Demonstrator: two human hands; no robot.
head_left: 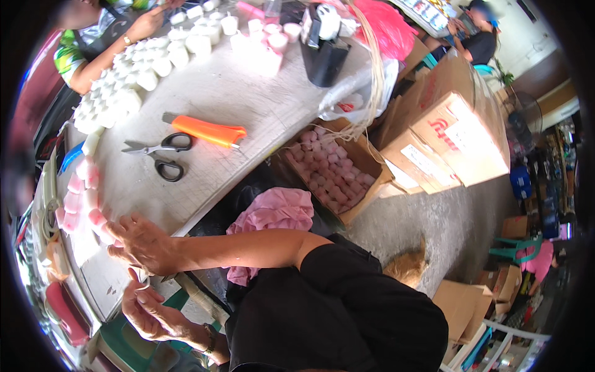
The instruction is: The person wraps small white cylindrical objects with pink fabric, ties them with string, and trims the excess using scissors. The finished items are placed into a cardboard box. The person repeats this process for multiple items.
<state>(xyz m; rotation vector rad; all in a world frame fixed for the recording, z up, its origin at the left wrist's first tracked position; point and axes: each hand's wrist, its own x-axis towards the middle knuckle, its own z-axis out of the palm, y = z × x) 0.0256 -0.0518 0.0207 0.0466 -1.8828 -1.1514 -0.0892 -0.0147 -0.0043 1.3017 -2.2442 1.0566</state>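
On the table (248, 93), pink candles (83, 192): stood in a row at nine o'clock, close to the edge, within easy reach.
Right hand (144, 243): lay flat and unclenched at eight o'clock, fingertips touching the nearest pink candles, grasping nothing.
Left hand (147, 310): hung loosely curled at seven o'clock, below the table edge; cannot tell whether anything was pinched.
Scissors (162, 155), orange cutter (207, 131): lay side by side at eleven o'clock, parked mid-table.
White candles (133, 71): massed farther off.
Cardboard box (334, 170): sat open at one o'clock, filled with pink candles.

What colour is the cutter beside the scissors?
Bright orange; the cutter shows best in the head view, beside the scissors.
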